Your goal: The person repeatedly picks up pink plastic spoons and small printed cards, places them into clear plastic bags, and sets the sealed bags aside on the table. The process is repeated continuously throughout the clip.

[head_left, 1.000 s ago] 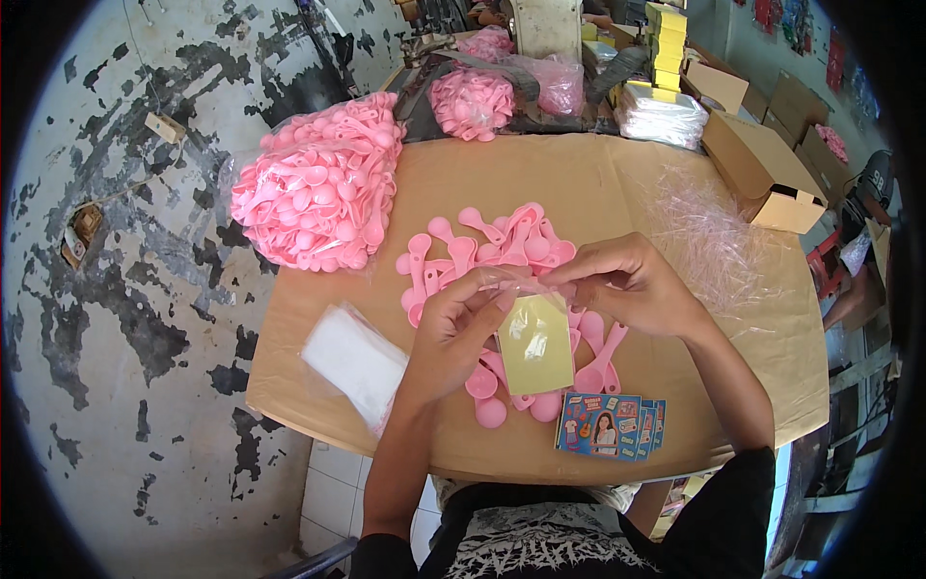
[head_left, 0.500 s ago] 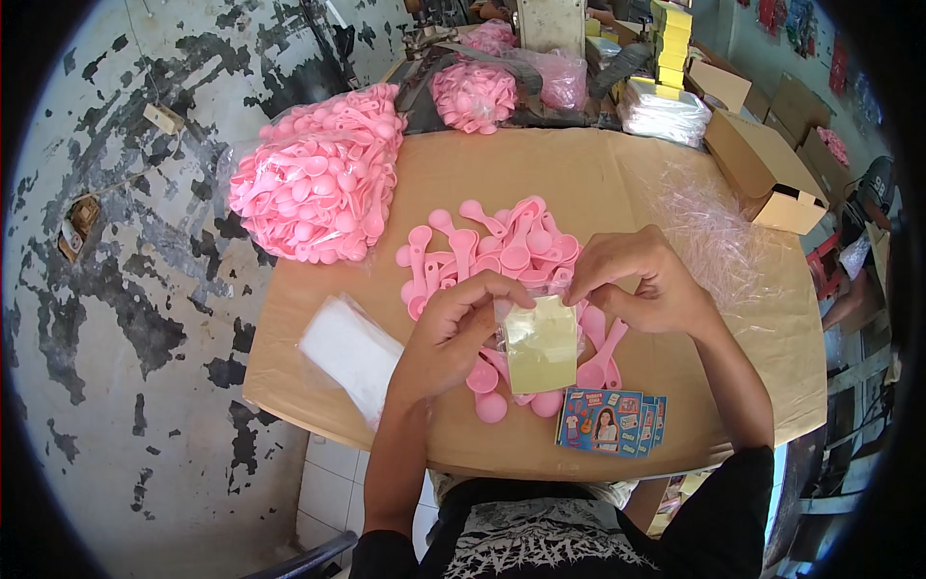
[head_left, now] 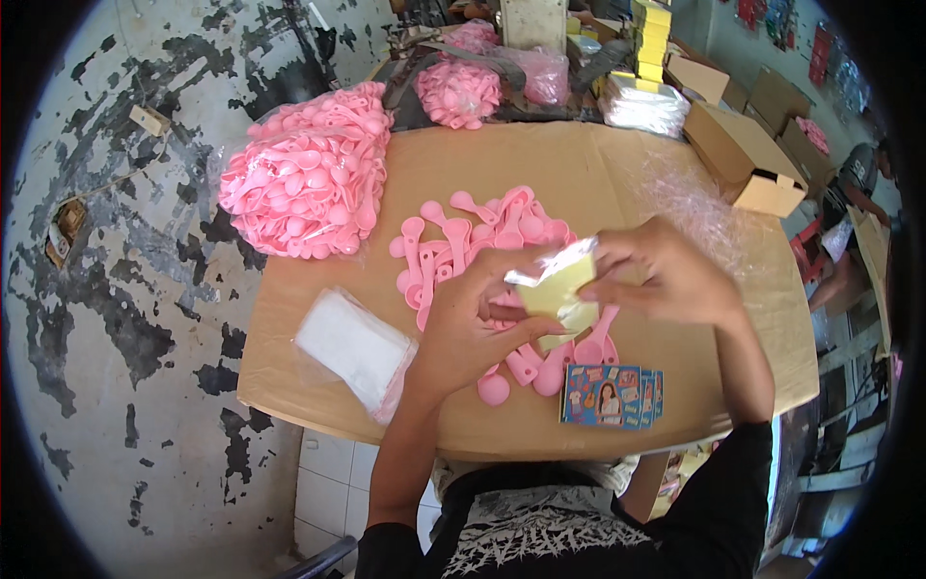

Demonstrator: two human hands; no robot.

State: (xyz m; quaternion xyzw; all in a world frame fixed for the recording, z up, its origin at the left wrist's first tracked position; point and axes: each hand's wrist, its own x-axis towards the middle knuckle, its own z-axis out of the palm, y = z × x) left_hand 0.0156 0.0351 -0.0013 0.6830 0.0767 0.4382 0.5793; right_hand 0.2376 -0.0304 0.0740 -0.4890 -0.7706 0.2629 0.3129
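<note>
Between my two hands is a pale yellow card in a clear plastic bag (head_left: pixel 564 297), tilted and shining with glare. My left hand (head_left: pixel 479 314) grips its left side, thumb along the lower edge. My right hand (head_left: pixel 666 275), slightly blurred, pinches its right edge. Beneath and beyond them lies a loose heap of pink plastic scoops (head_left: pixel 458 232), partly hidden by my hands. Nearer me, to the right, rests a small stack of blue printed cards (head_left: pixel 603 394). Left of my left forearm lies a stack of clear bags with white showing through (head_left: pixel 355 344).
Brown paper covers the table (head_left: pixel 318 280). A large bag of pink scoops (head_left: pixel 307 174) stands at the far left, smaller filled bags (head_left: pixel 458 94) behind. Crumpled clear plastic (head_left: pixel 690 207) and an open carton (head_left: pixel 748 159) lie at right. Another person (head_left: pixel 854 188) is at the far right edge.
The bagged card has gone from nearly upright and flat to tilted and bent. My left thumb now lies across its lower edge, and my right hand has shifted right. The whole view has shifted slightly.
</note>
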